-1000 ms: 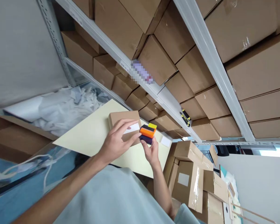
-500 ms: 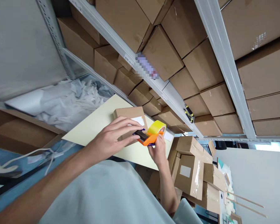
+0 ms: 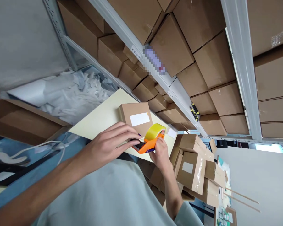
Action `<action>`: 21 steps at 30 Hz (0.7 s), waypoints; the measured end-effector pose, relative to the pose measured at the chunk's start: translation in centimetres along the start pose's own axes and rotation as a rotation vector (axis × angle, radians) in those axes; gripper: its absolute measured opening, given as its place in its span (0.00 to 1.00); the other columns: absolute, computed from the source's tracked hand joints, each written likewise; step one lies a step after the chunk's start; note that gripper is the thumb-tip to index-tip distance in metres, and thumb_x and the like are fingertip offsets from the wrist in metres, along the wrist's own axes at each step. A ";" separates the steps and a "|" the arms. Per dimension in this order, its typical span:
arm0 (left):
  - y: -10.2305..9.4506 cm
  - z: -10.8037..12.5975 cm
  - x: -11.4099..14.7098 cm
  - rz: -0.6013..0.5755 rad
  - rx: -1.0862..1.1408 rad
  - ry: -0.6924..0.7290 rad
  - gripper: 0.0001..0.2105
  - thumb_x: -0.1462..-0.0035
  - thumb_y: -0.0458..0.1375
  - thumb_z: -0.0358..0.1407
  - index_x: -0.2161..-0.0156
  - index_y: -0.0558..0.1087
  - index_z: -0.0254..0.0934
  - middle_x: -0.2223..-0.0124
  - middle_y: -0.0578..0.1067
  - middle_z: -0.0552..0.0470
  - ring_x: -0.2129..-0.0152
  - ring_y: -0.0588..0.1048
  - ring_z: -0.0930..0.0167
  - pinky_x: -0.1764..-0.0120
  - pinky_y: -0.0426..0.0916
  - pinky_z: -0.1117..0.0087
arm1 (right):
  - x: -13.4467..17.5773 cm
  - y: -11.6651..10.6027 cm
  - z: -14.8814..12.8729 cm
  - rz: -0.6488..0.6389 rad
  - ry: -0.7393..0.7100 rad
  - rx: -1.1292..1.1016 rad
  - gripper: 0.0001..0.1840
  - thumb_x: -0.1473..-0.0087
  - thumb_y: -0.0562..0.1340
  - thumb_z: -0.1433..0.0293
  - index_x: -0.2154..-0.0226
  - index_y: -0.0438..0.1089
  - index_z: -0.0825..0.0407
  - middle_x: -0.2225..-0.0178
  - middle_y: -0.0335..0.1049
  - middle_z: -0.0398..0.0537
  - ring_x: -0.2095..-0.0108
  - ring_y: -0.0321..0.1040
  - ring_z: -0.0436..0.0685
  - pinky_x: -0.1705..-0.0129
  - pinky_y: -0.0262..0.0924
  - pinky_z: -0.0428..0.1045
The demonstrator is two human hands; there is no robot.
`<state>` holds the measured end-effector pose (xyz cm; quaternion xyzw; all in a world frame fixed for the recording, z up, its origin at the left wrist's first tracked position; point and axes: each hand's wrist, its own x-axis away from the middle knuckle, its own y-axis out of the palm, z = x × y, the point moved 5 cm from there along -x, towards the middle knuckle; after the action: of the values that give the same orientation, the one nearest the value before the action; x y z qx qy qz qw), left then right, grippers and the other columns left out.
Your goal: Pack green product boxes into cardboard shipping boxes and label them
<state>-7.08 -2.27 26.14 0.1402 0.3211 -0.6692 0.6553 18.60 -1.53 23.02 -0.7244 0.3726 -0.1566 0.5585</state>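
My right hand [image 3: 160, 151] is wrapped round the handle of an orange tape dispenser [image 3: 149, 145] that carries a yellow roll of packing tape [image 3: 154, 131]. At the dispenser's dark front end, my left hand [image 3: 116, 138] is closed, with thumb and fingers on either side of it. A pale strip shows between the roll and those fingertips; whether they pinch the tape's end is hidden. Just beyond both hands lies a small cardboard box [image 3: 134, 110] with a white label [image 3: 140, 119] on top. It rests on a pale yellow board-like tabletop [image 3: 94, 119].
Shelves [image 3: 162, 78] packed with cardboard boxes rise along the far side, with black-and-yellow cutters [image 3: 194, 111] on one edge. An open carton [image 3: 25, 121] and crumpled white packing material [image 3: 75, 94] are at left. Stacked cartons [image 3: 191, 172] stand at right.
Both hands and the tape dispenser have come slightly nearer my body relative to the box, whose label is now uncovered. The pale strip by the roll has come into sight. The whole view has shifted slightly.
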 end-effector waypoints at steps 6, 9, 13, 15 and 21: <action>2.8 0.3 2.8 0.074 -0.028 -0.124 0.08 0.22 0.60 0.35 0.54 0.83 0.43 0.59 0.85 0.51 0.61 0.81 0.67 0.56 0.78 0.65 | 1.6 -0.3 2.2 -0.062 -0.087 -0.019 0.10 0.28 0.62 0.73 0.47 0.74 0.49 0.60 0.80 0.54 0.56 0.79 0.66 0.48 0.76 0.61; 5.1 -0.6 4.9 0.084 -0.061 -0.277 0.12 0.22 0.57 0.39 0.55 0.84 0.43 0.58 0.85 0.48 0.59 0.82 0.65 0.52 0.79 0.62 | 2.6 0.2 3.6 -0.116 -0.117 -0.026 0.03 0.26 0.64 0.67 0.53 0.72 0.48 0.61 0.80 0.53 0.57 0.79 0.65 0.47 0.77 0.61; 8.5 -1.8 9.1 0.109 -0.070 -0.443 0.15 0.22 0.55 0.42 0.56 0.83 0.41 0.58 0.85 0.47 0.58 0.82 0.65 0.48 0.79 0.63 | 5.2 1.7 4.7 -0.259 -0.123 -0.033 0.08 0.23 0.63 0.62 0.56 0.70 0.47 0.63 0.79 0.52 0.60 0.78 0.64 0.50 0.77 0.59; 10.2 -2.3 11.8 0.129 -0.054 -0.519 0.17 0.22 0.54 0.44 0.58 0.83 0.41 0.59 0.85 0.48 0.59 0.82 0.65 0.49 0.79 0.65 | 7.2 2.8 5.1 -0.391 -0.101 -0.036 0.09 0.23 0.64 0.61 0.55 0.70 0.48 0.63 0.79 0.52 0.60 0.79 0.64 0.51 0.76 0.57; 12.6 -4.5 20.6 0.316 -0.069 -0.756 0.14 0.28 0.60 0.48 0.61 0.83 0.44 0.59 0.86 0.49 0.59 0.83 0.62 0.49 0.79 0.62 | 14.4 4.4 9.3 -0.626 0.005 0.043 0.13 0.25 0.68 0.57 0.57 0.71 0.48 0.63 0.78 0.50 0.62 0.79 0.63 0.56 0.73 0.53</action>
<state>1.91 -14.89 7.07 -0.0901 0.0546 -0.5534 0.8262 32.61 -5.83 13.17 -0.7915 0.1293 -0.3307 0.4973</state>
